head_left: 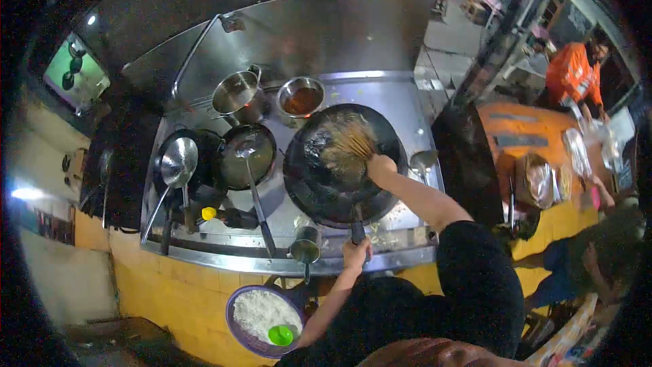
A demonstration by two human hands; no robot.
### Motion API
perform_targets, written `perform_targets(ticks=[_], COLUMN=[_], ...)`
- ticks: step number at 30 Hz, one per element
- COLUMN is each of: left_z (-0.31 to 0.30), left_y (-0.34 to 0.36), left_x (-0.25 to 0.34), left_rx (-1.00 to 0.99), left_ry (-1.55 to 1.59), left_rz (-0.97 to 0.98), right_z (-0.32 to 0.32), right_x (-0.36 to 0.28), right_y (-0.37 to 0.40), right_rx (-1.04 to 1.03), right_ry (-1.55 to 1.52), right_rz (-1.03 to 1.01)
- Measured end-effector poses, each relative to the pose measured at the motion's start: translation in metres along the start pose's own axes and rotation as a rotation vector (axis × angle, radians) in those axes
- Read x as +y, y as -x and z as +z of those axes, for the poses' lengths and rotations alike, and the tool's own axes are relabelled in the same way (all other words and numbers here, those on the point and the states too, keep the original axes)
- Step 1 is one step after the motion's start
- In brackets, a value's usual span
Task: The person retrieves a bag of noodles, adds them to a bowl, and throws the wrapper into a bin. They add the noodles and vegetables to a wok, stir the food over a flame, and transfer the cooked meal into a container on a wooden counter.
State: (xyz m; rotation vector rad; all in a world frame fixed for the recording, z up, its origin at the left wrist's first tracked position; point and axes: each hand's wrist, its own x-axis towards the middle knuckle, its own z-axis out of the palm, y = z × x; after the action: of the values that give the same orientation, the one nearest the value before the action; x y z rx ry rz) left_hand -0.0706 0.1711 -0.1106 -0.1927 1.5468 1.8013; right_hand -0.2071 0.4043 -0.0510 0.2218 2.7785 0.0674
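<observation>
A large black wok (305, 194) sits on the steel stove (407, 105). My left hand (356, 254) is wrapped round the wok's dark handle (358, 231) at the stove's front edge. Over the wok's middle, my right hand (382, 166) grips a bundle-like bamboo brush (354, 143), its bristles down in the wok and partly blurred. The wok's inside looks wet and brownish around the bristles. Just left of the handle stands a small metal pot (305, 248).
Left of the wok are a smaller pan (238, 170) with a ladle, a steel pot (236, 98), a bowl of red sauce (302, 100) and a strainer (179, 162). A purple basin of rice (261, 312) sits below. People stand around an orange table (509, 122) at right.
</observation>
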Motion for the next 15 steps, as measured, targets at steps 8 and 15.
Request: perform_targets(ticks=[8,15], left_z=[-0.006,0.001], left_y=[0.006,0.019], left_x=[0.024,0.032], left_rx=[-0.070,-0.008], left_ry=[-0.065,-0.004], left_rz=[-0.060,-0.015], right_z=[0.012,-0.053], right_x=[-0.071,-0.005], right_y=[-0.046,0.027], right_rx=[-0.320,-0.123], right_ry=[-0.355,0.028], right_rz=[-0.328,-0.057])
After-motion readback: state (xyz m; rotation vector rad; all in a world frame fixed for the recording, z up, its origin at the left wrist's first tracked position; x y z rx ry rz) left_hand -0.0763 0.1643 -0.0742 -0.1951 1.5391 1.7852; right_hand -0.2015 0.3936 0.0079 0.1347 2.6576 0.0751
